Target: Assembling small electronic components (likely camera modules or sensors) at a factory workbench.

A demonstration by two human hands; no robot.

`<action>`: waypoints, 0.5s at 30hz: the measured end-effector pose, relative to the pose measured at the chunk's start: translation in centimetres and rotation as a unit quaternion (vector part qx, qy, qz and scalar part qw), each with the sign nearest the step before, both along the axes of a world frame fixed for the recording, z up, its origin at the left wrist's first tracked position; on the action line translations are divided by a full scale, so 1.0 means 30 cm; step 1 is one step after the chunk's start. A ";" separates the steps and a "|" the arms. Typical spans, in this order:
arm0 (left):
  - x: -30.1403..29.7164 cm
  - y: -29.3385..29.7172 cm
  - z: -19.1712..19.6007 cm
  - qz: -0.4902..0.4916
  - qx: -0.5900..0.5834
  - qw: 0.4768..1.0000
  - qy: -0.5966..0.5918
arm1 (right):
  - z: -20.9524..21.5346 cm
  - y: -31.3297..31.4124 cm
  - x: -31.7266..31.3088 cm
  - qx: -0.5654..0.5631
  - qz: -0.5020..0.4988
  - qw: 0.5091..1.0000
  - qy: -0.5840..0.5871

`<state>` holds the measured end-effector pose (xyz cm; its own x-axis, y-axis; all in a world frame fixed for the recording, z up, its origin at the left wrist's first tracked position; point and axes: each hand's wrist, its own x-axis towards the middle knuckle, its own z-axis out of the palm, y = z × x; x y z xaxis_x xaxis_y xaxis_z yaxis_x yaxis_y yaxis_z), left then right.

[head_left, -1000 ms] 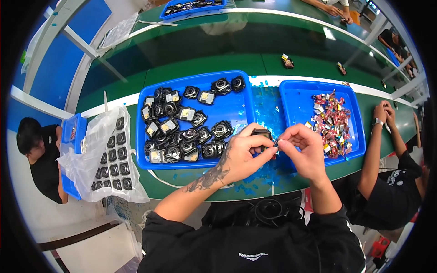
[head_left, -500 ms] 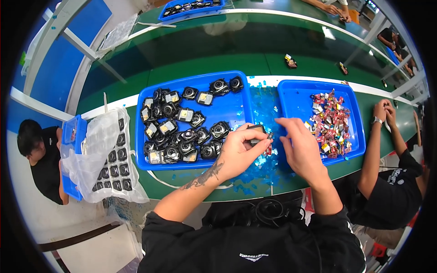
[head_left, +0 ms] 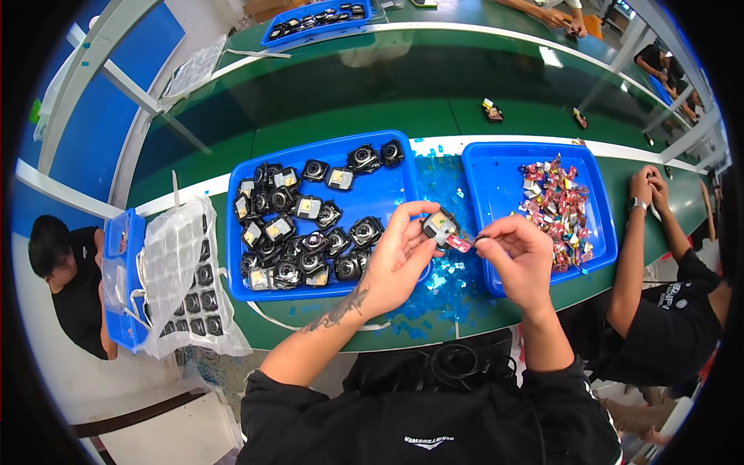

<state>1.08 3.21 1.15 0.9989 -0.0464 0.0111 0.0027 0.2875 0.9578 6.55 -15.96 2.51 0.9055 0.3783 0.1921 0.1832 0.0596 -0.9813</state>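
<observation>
Over the green tabletop [head_left: 372, 108], just right of the blue tray [head_left: 372, 203], I'm gripping a small black module [head_left: 439, 225] in my left hand [head_left: 399, 260]; my right hand [head_left: 518, 260] is pinching a red tab [head_left: 459, 243] against the module's right side.

Clear plastic bag [head_left: 182, 256] over tray

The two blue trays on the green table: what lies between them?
Head view: between the left tray and right tray lie scattered blue plastic scraps on the table.
</observation>
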 end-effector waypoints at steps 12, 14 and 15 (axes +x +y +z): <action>0.006 0.017 0.004 0.058 -0.026 0.997 -0.050 | 0.136 0.027 -0.008 -0.192 -0.031 0.965 -0.178; -0.002 0.003 0.010 0.037 -0.039 0.998 -0.043 | 0.123 0.057 -0.014 -0.192 -0.016 0.967 -0.166; -0.012 -0.002 0.009 0.031 -0.026 0.998 -0.039 | 0.117 0.076 -0.019 -0.189 -0.017 0.972 -0.141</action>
